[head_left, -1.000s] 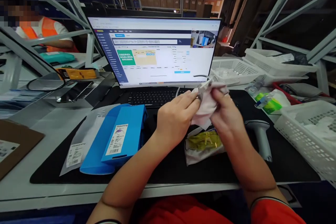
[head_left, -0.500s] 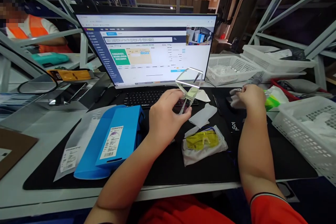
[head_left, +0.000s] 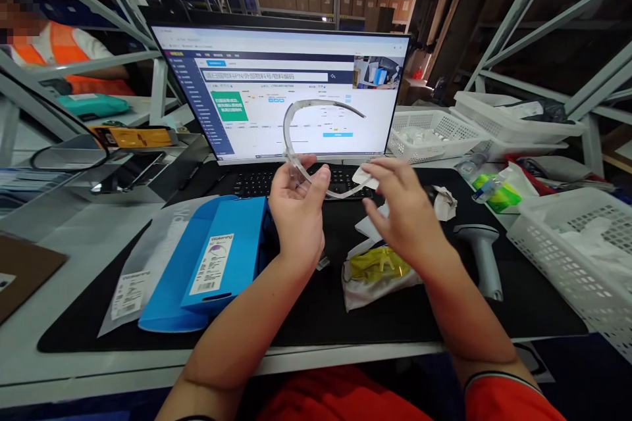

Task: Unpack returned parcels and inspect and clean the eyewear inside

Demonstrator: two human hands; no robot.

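Observation:
A pair of clear safety glasses (head_left: 288, 135) is pinched between the thumb and fingers of my left hand (head_left: 301, 217), in front of the monitor and above the keyboard (head_left: 254, 182). The frame is turned edge-on, one temple arm curving up and the other pointing right. My right hand (head_left: 407, 210) is beside the end of that lower arm, thumb and fingers apart; whether it touches the arm I cannot tell. Under my right hand, yellow-lensed glasses (head_left: 378, 264) rest on a pale pouch (head_left: 375, 293), partly covered by the hand.
An opened blue box (head_left: 227, 250) and a plastic bag (head_left: 131, 296) lie at left. At right are a barcode scanner (head_left: 484, 260), a crumpled wipe (head_left: 445, 204) and white baskets (head_left: 553, 237). The monitor (head_left: 276, 99) stands behind. A co-worker in an orange vest (head_left: 69, 46) is at far left.
My right hand has left the crumpled wipe and come left to the clear glasses. My left hand has turned the glasses edge-on and shifted slightly left. The scanner is now uncovered.

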